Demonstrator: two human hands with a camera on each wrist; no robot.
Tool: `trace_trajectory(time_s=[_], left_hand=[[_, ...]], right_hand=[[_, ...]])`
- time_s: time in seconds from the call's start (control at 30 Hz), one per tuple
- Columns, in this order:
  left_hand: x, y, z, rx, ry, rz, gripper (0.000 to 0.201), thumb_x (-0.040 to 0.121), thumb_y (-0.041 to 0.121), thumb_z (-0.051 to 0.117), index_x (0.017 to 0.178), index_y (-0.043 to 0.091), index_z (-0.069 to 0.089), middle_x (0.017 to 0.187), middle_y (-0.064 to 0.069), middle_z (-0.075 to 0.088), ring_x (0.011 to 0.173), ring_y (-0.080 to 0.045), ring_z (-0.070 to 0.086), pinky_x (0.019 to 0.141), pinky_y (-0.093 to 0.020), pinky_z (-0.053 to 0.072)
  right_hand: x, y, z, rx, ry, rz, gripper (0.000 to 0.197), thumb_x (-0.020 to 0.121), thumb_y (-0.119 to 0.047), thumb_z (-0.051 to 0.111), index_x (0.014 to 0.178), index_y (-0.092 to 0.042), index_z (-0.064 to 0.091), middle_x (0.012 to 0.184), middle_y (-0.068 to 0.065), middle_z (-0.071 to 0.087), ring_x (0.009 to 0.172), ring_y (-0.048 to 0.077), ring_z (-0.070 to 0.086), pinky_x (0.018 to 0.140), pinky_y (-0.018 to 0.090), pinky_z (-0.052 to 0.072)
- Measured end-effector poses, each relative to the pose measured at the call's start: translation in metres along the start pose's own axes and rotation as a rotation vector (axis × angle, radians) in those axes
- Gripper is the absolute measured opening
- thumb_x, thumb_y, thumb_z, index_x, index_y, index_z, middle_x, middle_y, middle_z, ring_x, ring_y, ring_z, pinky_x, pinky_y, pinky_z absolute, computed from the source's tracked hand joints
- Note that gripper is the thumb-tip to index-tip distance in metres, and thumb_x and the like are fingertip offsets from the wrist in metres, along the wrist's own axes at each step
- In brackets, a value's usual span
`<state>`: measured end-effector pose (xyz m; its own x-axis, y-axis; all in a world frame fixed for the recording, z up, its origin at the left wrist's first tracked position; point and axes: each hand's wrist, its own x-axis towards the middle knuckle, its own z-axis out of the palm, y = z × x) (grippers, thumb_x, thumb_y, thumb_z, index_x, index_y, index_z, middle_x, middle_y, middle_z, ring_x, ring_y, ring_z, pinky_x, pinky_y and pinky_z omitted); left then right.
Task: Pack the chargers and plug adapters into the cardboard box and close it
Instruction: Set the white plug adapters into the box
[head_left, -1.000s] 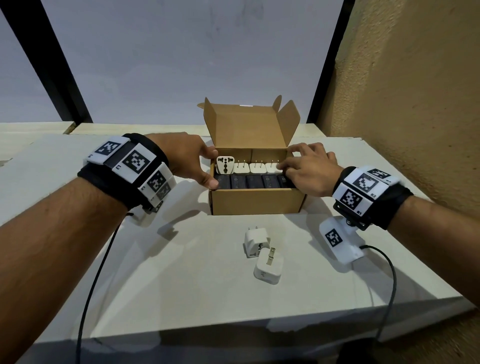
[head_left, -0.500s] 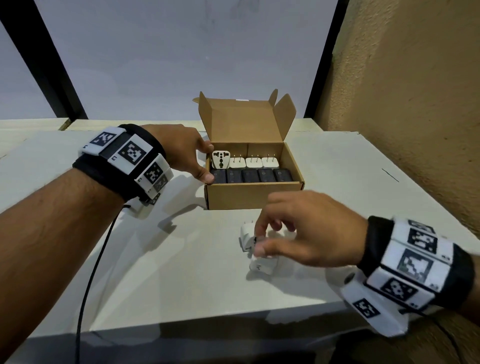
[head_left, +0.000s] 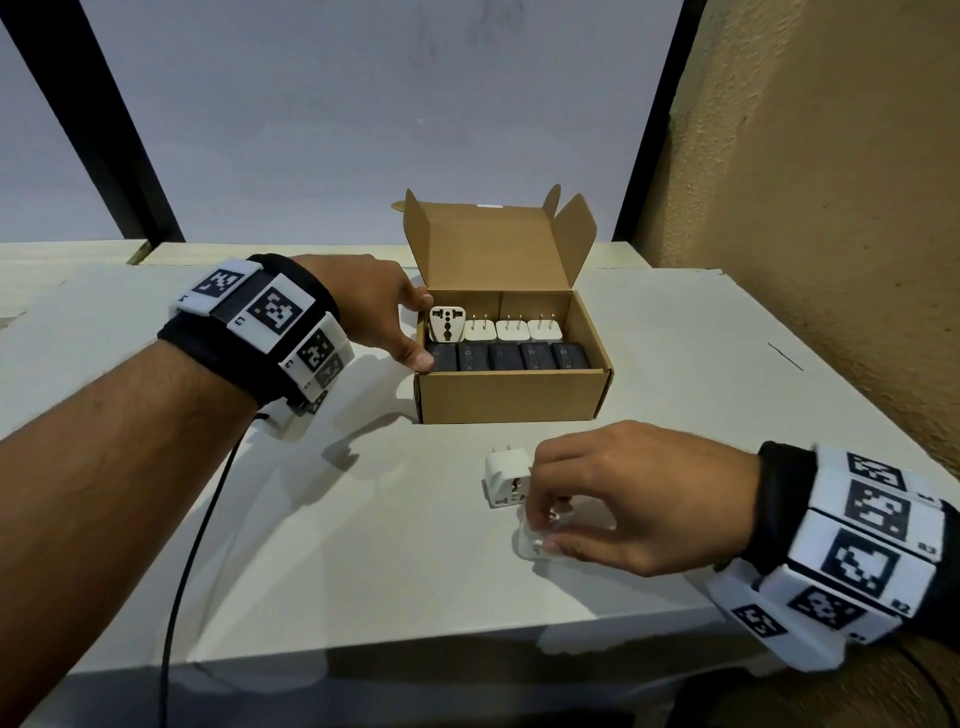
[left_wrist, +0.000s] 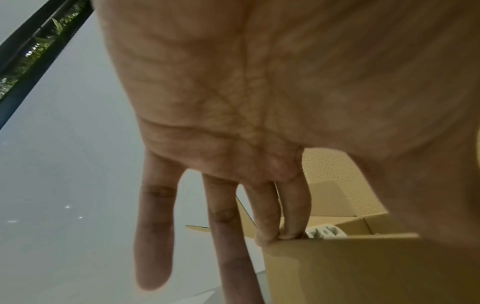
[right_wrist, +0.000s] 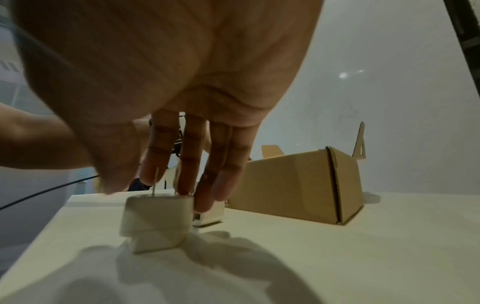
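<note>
Right hand (head_left: 623, 499) curled, pinching a white plug adapter (head_left: 525, 543) beneath its fingertips | second adapter (head_left: 498, 475) just beyond them | left hand (head_left: 384, 312) relaxed, straight fingers resting on the cardboard box (head_left: 511, 397) wall | I'd grip the body, clear of prongs, then lift straight.

Readable marks, head view.
"L3" on the white black-patterned square marker tile (head_left: 270, 314), left centre; codes on other tiles (head_left: 878, 512) too blurred.

White table (head_left: 311, 519) beside tan wall (head_left: 831, 208) (rough-textured)
</note>
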<state>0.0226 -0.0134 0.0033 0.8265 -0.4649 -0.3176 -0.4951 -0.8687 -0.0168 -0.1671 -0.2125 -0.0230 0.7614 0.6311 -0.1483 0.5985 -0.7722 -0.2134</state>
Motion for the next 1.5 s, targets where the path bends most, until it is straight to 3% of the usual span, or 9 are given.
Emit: trace_trajectory(time_s=[0.23,0.47,0.67,0.77,0.83,0.93,1.1,1.23,1.5], left_hand=[[-0.001,-0.001,0.001,-0.006,0.010,0.000,0.098,0.060,0.074,0.061,0.145,0.034,0.031,0.151,0.012,0.033,0.133,-0.022,0.040,0.108,-0.039,0.028],[-0.001,0.000,0.002,-0.019,0.020,-0.001,0.095,0.063,0.071,0.063,0.144,0.033,0.032,0.149,0.010,0.038,0.130,-0.022,0.042,0.106,-0.038,0.030],[-0.003,0.001,0.001,-0.035,0.020,0.007,0.094,0.066,0.068,0.064,0.145,0.031,0.032,0.150,0.011,0.035,0.132,-0.022,0.041,0.107,-0.038,0.030],[-0.003,0.001,0.000,-0.029,0.024,0.009,0.093,0.066,0.068,0.064,0.145,0.030,0.032,0.149,0.010,0.037,0.131,-0.022,0.042,0.106,-0.037,0.030],[-0.003,0.002,0.000,-0.028,0.026,0.002,0.093,0.065,0.068,0.064,0.145,0.031,0.033,0.149,0.010,0.038,0.131,-0.022,0.042,0.106,-0.038,0.031],[-0.002,0.001,0.001,-0.030,0.026,0.004,0.093,0.066,0.068,0.065,0.145,0.031,0.033,0.148,0.011,0.038,0.130,-0.022,0.043,0.106,-0.038,0.031],[-0.004,0.002,0.001,-0.036,0.028,0.013,0.092,0.067,0.067,0.063,0.145,0.030,0.032,0.148,0.008,0.039,0.131,-0.023,0.042,0.107,-0.040,0.030],[-0.003,0.001,0.002,-0.039,0.028,0.013,0.093,0.065,0.069,0.063,0.144,0.031,0.033,0.146,0.004,0.044,0.130,-0.024,0.043,0.107,-0.041,0.030],[-0.003,0.001,0.003,-0.056,0.034,0.010,0.093,0.065,0.069,0.064,0.144,0.030,0.034,0.146,0.003,0.044,0.128,-0.025,0.045,0.106,-0.041,0.031]], right_hand=[[-0.002,0.002,-0.012,0.048,-0.114,0.026,0.019,0.083,-0.044,0.067,0.091,-0.029,0.058,0.092,-0.015,0.056,0.076,0.001,0.053,0.073,0.017,0.052],[0.011,0.021,-0.071,0.389,0.247,0.025,0.025,0.086,-0.036,0.059,0.108,-0.041,0.068,0.101,-0.018,0.068,0.095,0.011,0.065,0.079,0.021,0.053],[0.045,0.048,-0.078,0.489,0.365,0.140,0.039,0.067,-0.042,0.077,0.101,-0.026,0.067,0.103,-0.003,0.069,0.090,0.019,0.068,0.083,0.036,0.057],[0.064,0.064,-0.073,0.465,0.424,0.191,0.035,0.072,-0.027,0.081,0.104,-0.023,0.067,0.103,-0.007,0.068,0.087,0.007,0.066,0.082,0.029,0.057],[0.075,0.071,-0.072,0.393,0.425,0.227,0.048,0.073,-0.031,0.080,0.117,-0.026,0.063,0.111,-0.014,0.067,0.097,-0.005,0.063,0.084,0.010,0.048],[0.088,0.076,-0.070,0.131,0.413,0.262,0.053,0.079,-0.037,0.075,0.128,-0.029,0.058,0.105,-0.025,0.059,0.086,-0.022,0.048,0.067,-0.008,0.030],[0.100,0.088,-0.063,0.074,0.472,0.329,0.039,0.086,-0.021,0.070,0.124,-0.024,0.063,0.117,-0.004,0.066,0.081,-0.004,0.052,0.069,-0.001,0.035],[0.107,0.092,-0.059,0.107,0.501,0.351,0.037,0.082,-0.007,0.072,0.115,-0.025,0.069,0.113,0.002,0.063,0.105,0.019,0.059,0.093,0.036,0.051],[0.117,0.085,-0.052,0.174,0.514,0.448,0.040,0.078,-0.018,0.079,0.116,-0.019,0.068,0.111,-0.004,0.070,0.080,0.006,0.058,0.079,0.020,0.044]])
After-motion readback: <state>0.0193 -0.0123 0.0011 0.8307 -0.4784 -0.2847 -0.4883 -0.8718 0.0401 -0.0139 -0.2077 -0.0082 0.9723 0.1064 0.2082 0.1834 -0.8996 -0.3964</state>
